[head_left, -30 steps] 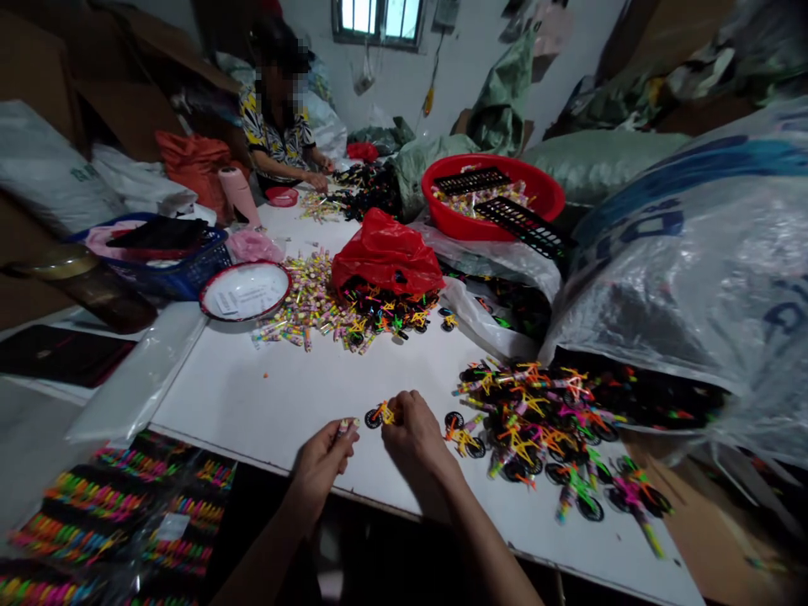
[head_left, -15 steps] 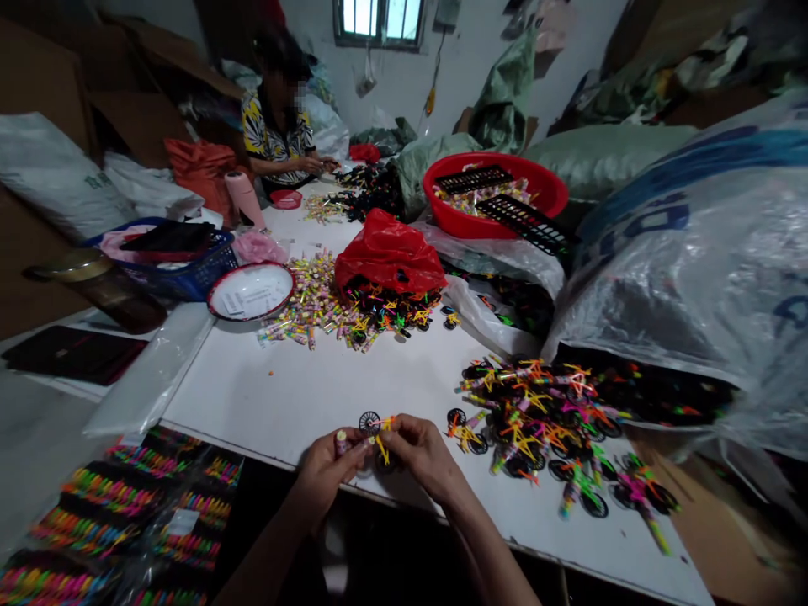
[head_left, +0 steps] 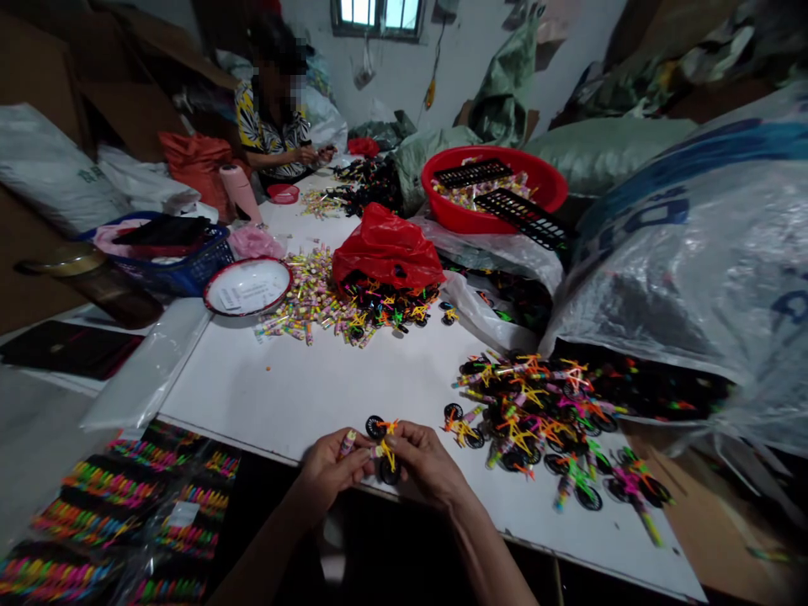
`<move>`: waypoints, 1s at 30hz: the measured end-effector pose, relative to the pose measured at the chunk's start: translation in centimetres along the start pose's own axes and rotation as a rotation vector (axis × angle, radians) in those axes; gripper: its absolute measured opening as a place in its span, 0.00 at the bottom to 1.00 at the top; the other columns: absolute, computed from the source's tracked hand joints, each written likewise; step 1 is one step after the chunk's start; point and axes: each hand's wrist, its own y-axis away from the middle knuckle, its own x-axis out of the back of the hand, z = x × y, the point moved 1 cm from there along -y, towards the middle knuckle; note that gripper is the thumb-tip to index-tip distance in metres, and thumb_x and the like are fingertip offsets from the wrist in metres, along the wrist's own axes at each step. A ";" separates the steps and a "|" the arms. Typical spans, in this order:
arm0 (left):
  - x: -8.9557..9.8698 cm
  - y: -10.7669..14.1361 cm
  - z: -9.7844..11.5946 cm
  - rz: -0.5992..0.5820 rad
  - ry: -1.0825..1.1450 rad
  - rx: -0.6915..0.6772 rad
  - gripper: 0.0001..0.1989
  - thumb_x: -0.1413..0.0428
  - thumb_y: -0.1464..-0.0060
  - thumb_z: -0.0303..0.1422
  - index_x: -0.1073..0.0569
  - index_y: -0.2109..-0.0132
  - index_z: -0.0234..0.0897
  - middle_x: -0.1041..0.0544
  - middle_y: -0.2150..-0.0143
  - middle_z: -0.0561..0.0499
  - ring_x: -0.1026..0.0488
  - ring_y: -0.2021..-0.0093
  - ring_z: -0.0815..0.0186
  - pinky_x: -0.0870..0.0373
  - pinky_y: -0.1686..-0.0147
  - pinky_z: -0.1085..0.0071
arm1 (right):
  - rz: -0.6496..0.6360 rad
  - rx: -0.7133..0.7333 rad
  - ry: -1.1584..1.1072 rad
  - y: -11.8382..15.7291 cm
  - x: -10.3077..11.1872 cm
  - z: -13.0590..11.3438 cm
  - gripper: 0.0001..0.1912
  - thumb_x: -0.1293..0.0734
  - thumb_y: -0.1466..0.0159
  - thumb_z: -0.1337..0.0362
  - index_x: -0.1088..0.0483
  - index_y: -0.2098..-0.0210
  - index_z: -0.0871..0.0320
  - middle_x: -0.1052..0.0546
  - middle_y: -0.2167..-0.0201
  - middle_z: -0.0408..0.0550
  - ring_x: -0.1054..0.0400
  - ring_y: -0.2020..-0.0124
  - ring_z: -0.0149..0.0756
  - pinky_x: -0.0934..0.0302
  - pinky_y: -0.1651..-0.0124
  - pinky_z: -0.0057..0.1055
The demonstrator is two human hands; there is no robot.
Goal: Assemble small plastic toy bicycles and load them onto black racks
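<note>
Ok so the little toy bike (head_left: 386, 450) is right between the two hands, just in from the table's front edge. Black wheels, yellow and orange plastic frame. The right hand (head_left: 429, 465) is closed on it, pinching the frame from the right side. Its long axis runs roughly front to back, tilted a bit, with one wheel up top pointing away from the person and the other down low toward the edge.

The left hand (head_left: 328, 470) is pinched around a striped candy roll (head_left: 346, 443), which angles up and in toward the bike. The hands are close together, nearly meeting, but I can't tell if the candy roll actually touches the frame.

On the white table (head_left: 252, 379), there's a heap of more bikes (head_left: 530, 421) off to the right, up against the mouth of a clear sack (head_left: 688, 269). Farther up, a pile of loose candy rolls (head_left: 309, 303) sits beside a red bag (head_left: 386, 248). At the far end, a co-worker (head_left: 271, 118) in a patterned shirt has both hands together around something too small to make out.
</note>
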 end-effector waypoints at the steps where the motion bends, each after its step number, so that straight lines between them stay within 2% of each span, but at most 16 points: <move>1: 0.0 -0.1 -0.1 0.008 0.007 -0.032 0.16 0.39 0.54 0.43 0.28 0.65 0.33 0.27 0.77 0.54 0.39 0.80 0.76 0.50 0.81 0.79 | 0.019 0.006 -0.008 0.0 0.0 0.1 0.21 0.28 0.50 0.47 0.32 0.77 0.61 0.33 0.82 0.38 0.46 0.84 0.21 0.53 0.82 0.21; 5: 0.0 0.0 -0.3 0.034 -0.018 -0.102 0.16 0.41 0.51 0.43 0.28 0.65 0.33 0.28 0.77 0.55 0.41 0.81 0.77 0.51 0.82 0.79 | 0.039 0.003 0.027 0.2 -0.2 0.1 0.21 0.29 0.49 0.48 0.32 0.77 0.61 0.34 0.83 0.38 0.46 0.83 0.23 0.54 0.81 0.21; 9: -0.9 1.1 -1.5 0.026 -0.120 -0.057 0.18 0.37 0.57 0.44 0.28 0.68 0.33 0.28 0.79 0.54 0.38 0.80 0.75 0.46 0.79 0.77 | 0.051 -0.028 0.069 0.3 -0.8 0.3 0.21 0.29 0.48 0.49 0.35 0.79 0.60 0.35 0.84 0.38 0.46 0.82 0.23 0.53 0.79 0.22; 13: -1.1 1.1 -2.8 0.061 0.027 -0.075 0.24 0.39 0.58 0.51 0.29 0.65 0.33 0.29 0.80 0.54 0.41 0.83 0.77 0.51 0.82 0.78 | 0.027 -0.038 -0.004 -0.2 -1.1 0.7 0.22 0.30 0.47 0.47 0.36 0.78 0.59 0.34 0.83 0.38 0.46 0.81 0.24 0.53 0.77 0.23; 17: -0.8 0.7 -2.4 0.103 0.095 -0.129 0.24 0.39 0.56 0.50 0.29 0.64 0.32 0.29 0.78 0.54 0.43 0.84 0.79 0.55 0.83 0.79 | 0.082 0.017 -0.029 -0.1 -0.7 0.2 0.22 0.30 0.47 0.47 0.37 0.77 0.59 0.35 0.83 0.37 0.46 0.81 0.24 0.52 0.76 0.23; 20: -0.9 0.7 -2.1 0.092 0.125 -0.137 0.24 0.39 0.57 0.51 0.30 0.66 0.33 0.30 0.79 0.55 0.44 0.84 0.79 0.55 0.84 0.80 | 0.006 -0.011 0.017 0.4 -0.8 0.1 0.22 0.29 0.48 0.47 0.37 0.77 0.59 0.32 0.81 0.40 0.41 0.79 0.26 0.49 0.74 0.23; 23: -1.3 0.8 -2.2 0.084 0.127 -0.148 0.24 0.39 0.56 0.52 0.30 0.67 0.33 0.31 0.79 0.56 0.45 0.84 0.79 0.54 0.84 0.80 | -0.061 -0.080 -0.049 0.7 -1.2 0.7 0.23 0.30 0.48 0.45 0.37 0.76 0.59 0.31 0.81 0.41 0.40 0.80 0.27 0.49 0.74 0.24; 28: -1.3 0.6 -2.4 0.062 0.096 -0.163 0.25 0.40 0.55 0.52 0.28 0.65 0.32 0.31 0.78 0.55 0.43 0.83 0.79 0.53 0.84 0.80 | 0.063 -0.049 -0.124 1.1 -0.9 1.5 0.22 0.29 0.49 0.47 0.37 0.76 0.59 0.33 0.82 0.39 0.43 0.81 0.25 0.51 0.75 0.23; 30: -1.2 0.5 -2.5 0.066 0.107 -0.174 0.24 0.41 0.54 0.52 0.29 0.64 0.32 0.31 0.78 0.55 0.43 0.83 0.79 0.53 0.84 0.80 | 0.044 -0.044 -0.108 1.2 -0.7 1.6 0.22 0.28 0.49 0.47 0.37 0.76 0.59 0.32 0.82 0.40 0.42 0.80 0.26 0.50 0.74 0.24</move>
